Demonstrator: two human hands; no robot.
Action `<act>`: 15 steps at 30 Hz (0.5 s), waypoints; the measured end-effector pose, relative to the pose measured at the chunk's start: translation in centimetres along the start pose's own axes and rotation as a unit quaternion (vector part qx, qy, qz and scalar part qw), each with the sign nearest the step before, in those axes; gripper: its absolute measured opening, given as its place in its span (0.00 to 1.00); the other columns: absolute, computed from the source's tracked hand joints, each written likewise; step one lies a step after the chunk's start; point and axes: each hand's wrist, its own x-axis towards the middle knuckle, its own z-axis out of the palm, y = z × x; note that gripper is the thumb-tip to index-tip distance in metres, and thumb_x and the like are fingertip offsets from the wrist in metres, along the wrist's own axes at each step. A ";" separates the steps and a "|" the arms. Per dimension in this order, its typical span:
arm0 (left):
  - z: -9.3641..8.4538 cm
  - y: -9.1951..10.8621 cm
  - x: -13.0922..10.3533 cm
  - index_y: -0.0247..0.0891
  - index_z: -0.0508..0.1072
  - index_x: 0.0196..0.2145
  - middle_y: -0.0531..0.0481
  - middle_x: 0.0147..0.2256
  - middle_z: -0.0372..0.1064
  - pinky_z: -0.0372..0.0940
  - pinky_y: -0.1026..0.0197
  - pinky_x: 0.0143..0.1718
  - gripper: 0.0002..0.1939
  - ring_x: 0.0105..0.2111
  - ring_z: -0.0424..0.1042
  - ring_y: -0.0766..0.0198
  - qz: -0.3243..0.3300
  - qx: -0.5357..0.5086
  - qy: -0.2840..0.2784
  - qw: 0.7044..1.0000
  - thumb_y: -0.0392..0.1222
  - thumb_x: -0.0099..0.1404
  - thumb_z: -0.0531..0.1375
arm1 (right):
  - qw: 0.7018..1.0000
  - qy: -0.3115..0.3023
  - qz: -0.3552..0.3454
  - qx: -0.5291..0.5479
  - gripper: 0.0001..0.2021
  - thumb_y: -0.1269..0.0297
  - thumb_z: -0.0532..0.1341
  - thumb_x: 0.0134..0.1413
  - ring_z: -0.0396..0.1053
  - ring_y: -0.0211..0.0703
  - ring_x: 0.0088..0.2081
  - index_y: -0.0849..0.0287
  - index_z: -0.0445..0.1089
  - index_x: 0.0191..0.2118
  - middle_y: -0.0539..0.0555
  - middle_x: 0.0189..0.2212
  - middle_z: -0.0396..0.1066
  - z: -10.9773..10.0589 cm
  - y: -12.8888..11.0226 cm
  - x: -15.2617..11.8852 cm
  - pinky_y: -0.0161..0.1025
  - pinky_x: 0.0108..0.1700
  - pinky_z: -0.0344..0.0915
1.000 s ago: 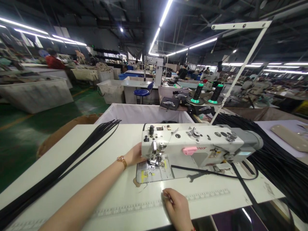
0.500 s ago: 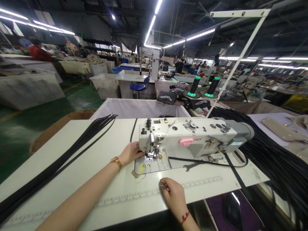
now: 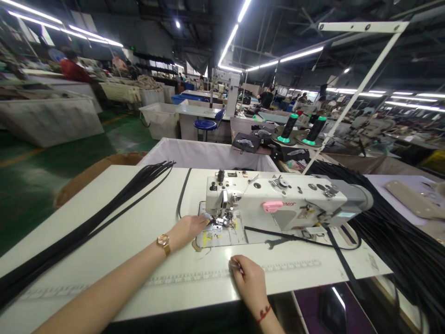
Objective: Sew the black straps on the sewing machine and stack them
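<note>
My left hand (image 3: pixel 189 230), with a gold watch at the wrist, lies on the table just left of the needle area of a white sewing machine (image 3: pixel 253 195). Its fingertips meet a black strip (image 3: pixel 182 192) that curves back across the table; the exact hold is too small to tell. My right hand (image 3: pixel 247 274), with a red bracelet, is curled near the front edge over the printed ruler marks, closed on a small, partly hidden metallic thing. Another black strap (image 3: pixel 271 233) runs from beside the needle plate to the right.
Long black strips (image 3: pixel 104 211) lie across the table's left side, and more (image 3: pixel 399 227) hang at the right. A wrench (image 3: pixel 278 242) lies before the machine. Behind are a lined bin (image 3: pixel 208 155), two thread cones (image 3: pixel 288 127) and black pieces. People are farther back.
My left hand has drawn slightly left and toward me from the needle area, and the black strip behind it now bows more. My right hand stays almost in place. The view has shifted slightly.
</note>
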 end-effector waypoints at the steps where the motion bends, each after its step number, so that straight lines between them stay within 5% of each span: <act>1: 0.0 0.6 0.0 0.36 0.69 0.47 0.43 0.42 0.72 0.68 0.56 0.42 0.12 0.39 0.73 0.57 -0.006 0.000 -0.007 1.000 0.31 0.68 0.52 | 1.000 0.001 0.000 -0.002 0.10 0.69 0.54 0.57 0.72 0.41 0.32 0.54 0.72 0.39 0.50 0.32 0.77 0.0 0.0 0.0 0.35 0.35 0.62; 8: 0.8 6.3 0.5 0.29 0.71 0.38 0.39 0.36 0.72 0.70 0.55 0.35 0.12 0.34 0.74 0.54 -0.100 -0.002 -0.006 0.995 0.23 0.62 0.50 | 1.000 -0.002 0.008 -0.016 0.10 0.70 0.54 0.56 0.72 0.41 0.32 0.54 0.72 0.38 0.50 0.31 0.76 0.0 -0.3 0.2 0.35 0.34 0.61; 15: -0.8 8.2 1.4 0.28 0.72 0.39 0.36 0.36 0.73 0.70 0.52 0.34 0.15 0.35 0.75 0.51 -0.169 -0.019 -0.014 0.985 0.22 0.63 0.47 | 0.998 0.003 0.045 0.048 0.11 0.70 0.55 0.54 0.72 0.45 0.34 0.55 0.74 0.39 0.54 0.33 0.77 -0.6 -0.7 0.0 0.38 0.38 0.61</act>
